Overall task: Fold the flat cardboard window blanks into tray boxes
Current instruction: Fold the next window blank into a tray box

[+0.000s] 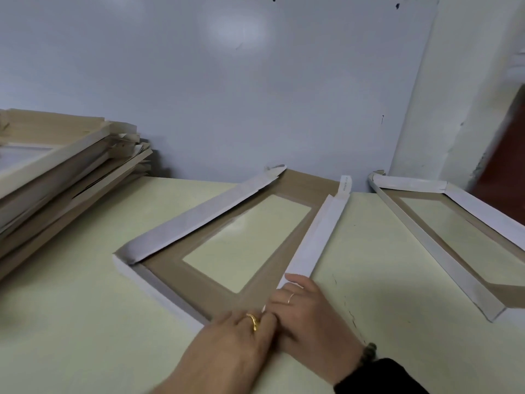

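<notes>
Brown blank (pixel 227 282) lies mid-frame; my left hand (pixel 235 341) and right hand (pixel 309 311) press its near corner flat-fingered, probably locking the flap (pixel 318 231); grasp unclear.

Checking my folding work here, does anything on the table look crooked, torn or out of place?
The stack of cardboard pieces at the left is untidy, with edges fanned out unevenly. On the blank under both hands, the far corner flap looks crumpled. Nothing is spilled.
</notes>
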Motion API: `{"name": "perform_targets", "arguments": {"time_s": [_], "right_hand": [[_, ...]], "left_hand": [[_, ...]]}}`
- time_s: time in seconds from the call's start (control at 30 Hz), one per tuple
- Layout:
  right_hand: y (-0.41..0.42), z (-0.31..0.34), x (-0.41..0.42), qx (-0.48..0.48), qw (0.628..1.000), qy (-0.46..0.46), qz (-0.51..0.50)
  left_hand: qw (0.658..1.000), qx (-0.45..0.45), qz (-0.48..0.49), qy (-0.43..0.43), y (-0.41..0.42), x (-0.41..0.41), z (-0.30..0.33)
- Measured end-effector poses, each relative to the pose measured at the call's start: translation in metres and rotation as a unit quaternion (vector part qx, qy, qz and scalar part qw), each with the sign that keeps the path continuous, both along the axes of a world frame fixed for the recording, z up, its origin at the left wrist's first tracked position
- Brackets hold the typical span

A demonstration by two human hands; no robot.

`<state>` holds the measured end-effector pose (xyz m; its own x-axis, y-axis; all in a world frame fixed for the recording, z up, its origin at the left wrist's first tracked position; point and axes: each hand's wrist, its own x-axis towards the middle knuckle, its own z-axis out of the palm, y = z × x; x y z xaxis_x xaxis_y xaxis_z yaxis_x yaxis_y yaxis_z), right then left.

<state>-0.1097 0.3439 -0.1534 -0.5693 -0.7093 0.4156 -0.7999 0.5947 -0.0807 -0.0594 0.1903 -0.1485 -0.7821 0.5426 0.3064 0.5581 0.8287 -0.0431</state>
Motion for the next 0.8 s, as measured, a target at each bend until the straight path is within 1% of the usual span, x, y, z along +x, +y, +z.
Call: {"name": "perform_targets", "arguments": {"time_s": [0.03, 0.1, 0.13, 0.17, 0.23, 0.33, 0.37, 0.43, 0.5, 0.53, 0.57, 0.6, 0.67, 0.7, 0.77, 0.8], "right_hand": [[0.001, 0.0, -0.002, -0.011, 1.0, -0.006, 0.0], [0.004, 0.002, -0.007, -0.027, 0.999, -0.044, -0.018], [0.005, 0.003, -0.011, -0.04, 0.997, -0.063, -0.032], [0.006, 0.004, -0.016, -0.045, 0.995, -0.077, -0.045], [0.011, 0.0, -0.028, -0.05, 0.993, -0.086, -0.066], [0.022, -0.002, -0.042, -0.033, 0.992, -0.059, -0.107], [0.026, -0.002, -0.044, -0.03, 0.99, -0.054, -0.123], [0.038, -0.002, -0.046, -0.021, 0.986, -0.048, -0.155], [0.048, 0.001, -0.044, -0.017, 0.982, -0.057, -0.181], [0.054, 0.001, -0.043, -0.027, 0.981, -0.044, -0.186], [0.061, 0.002, -0.041, -0.037, 0.979, -0.021, -0.2], [0.069, 0.003, -0.04, -0.045, 0.974, -0.019, -0.222], [0.091, 0.004, -0.038, -0.045, 0.958, -0.044, -0.278], [0.101, 0.003, -0.037, -0.036, 0.952, -0.041, -0.3], [0.11, 0.003, -0.032, -0.016, 0.947, -0.021, -0.319], [0.106, 0.006, -0.029, -0.013, 0.948, -0.027, -0.318]], "left_hand": [[1.0, -0.003, 0.018, -0.009, -0.004, 0.001, 0.004], [0.995, -0.022, 0.053, -0.077, -0.015, 0.001, 0.013], [0.995, 0.006, 0.056, -0.088, -0.024, 0.0, 0.013], [0.994, 0.042, 0.061, -0.075, -0.033, 0.001, 0.01], [0.988, 0.109, 0.076, -0.077, -0.054, 0.002, 0.011], [0.979, 0.141, 0.103, -0.102, -0.093, 0.002, 0.017], [0.979, 0.128, 0.12, -0.101, -0.106, 0.0, 0.017], [0.978, 0.097, 0.174, -0.067, -0.128, -0.006, 0.017], [0.976, 0.063, 0.208, -0.017, -0.146, -0.012, 0.013], [0.97, 0.06, 0.233, -0.015, -0.155, -0.016, 0.012], [0.962, 0.074, 0.262, -0.035, -0.163, -0.022, 0.011], [0.955, 0.095, 0.274, -0.062, -0.17, -0.026, 0.009], [0.954, 0.106, 0.275, -0.056, -0.179, -0.032, 0.005], [0.95, 0.103, 0.29, -0.048, -0.179, -0.034, 0.003], [0.949, 0.088, 0.302, 0.005, -0.17, -0.036, -0.004], [0.953, 0.079, 0.292, 0.025, -0.161, -0.037, -0.005]]}}
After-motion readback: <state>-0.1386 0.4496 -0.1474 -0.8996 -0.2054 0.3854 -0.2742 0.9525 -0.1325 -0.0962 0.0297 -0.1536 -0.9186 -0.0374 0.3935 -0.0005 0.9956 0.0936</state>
